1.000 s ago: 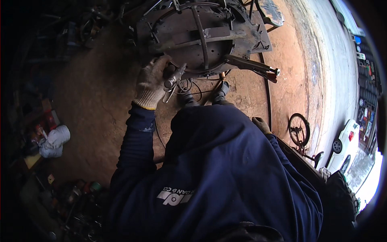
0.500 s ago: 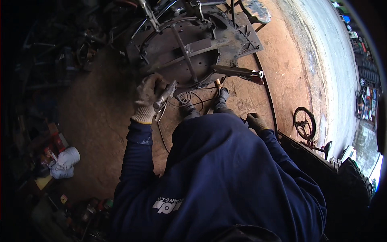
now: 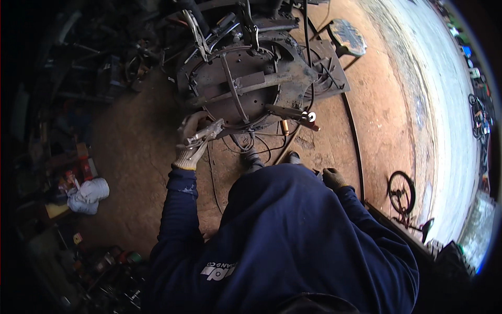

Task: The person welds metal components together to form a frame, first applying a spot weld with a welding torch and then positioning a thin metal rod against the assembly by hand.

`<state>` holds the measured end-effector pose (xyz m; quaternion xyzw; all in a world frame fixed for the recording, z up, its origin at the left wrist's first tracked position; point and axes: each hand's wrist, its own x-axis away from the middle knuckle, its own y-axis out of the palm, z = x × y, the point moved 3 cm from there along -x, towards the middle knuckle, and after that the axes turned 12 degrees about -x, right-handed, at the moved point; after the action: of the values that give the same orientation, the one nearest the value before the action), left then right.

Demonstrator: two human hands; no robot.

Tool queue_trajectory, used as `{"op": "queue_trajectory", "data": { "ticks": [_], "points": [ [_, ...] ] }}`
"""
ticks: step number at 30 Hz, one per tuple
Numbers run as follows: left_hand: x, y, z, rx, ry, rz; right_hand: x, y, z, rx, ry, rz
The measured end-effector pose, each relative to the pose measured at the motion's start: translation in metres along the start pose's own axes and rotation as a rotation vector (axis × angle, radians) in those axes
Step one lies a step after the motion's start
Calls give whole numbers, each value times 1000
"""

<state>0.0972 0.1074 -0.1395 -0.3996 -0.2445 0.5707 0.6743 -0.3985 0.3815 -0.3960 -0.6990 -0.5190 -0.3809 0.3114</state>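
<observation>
A round dark metal frame [image 3: 254, 109] with crossing bars lies on a work stand ahead of me. Locking pliers [image 3: 208, 131] sit at its near left edge, with my left hand [image 3: 191, 137], in a pale knitted glove, closed round them. More locking pliers [image 3: 295, 113] grip the near right rim, and two others, one of them the upper left pliers [image 3: 196, 34], stand at the far rim. My right hand [image 3: 334, 179], gloved too, is closed low beside my body, away from the frame. A small dark tip shows by its fingers; what it holds is mostly hidden.
Cables [image 3: 264, 149] loop on the floor under the frame, near my feet. A worn stool [image 3: 345, 37] stands at the far right, and a bicycle [image 3: 401, 193] is at the right. White cloth bundles [image 3: 88, 196] and dark clutter lie to the left.
The view has shifted, so the frame and stool sit lower. The pliers in my left hand have tilted flatter against the frame's edge. My right hand stays low by my body.
</observation>
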Motion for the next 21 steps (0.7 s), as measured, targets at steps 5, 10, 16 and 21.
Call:
{"op": "queue_trajectory", "data": {
  "ticks": [5, 10, 16, 21],
  "points": [
    [73, 20, -7, -260, -417, 450, -11, -45, -28, -108, -18, -26],
    [231, 74, -54, -590, -879, 86, -31, -94, -33, -123, 18, -117],
    [373, 131, 3, -459, -183, -1176, -83, -156, 15, -169, 180, -281],
    [413, 140, 25, -250, -330, -897, -59, -120, -11, -159, 200, -277]
  ]
}}
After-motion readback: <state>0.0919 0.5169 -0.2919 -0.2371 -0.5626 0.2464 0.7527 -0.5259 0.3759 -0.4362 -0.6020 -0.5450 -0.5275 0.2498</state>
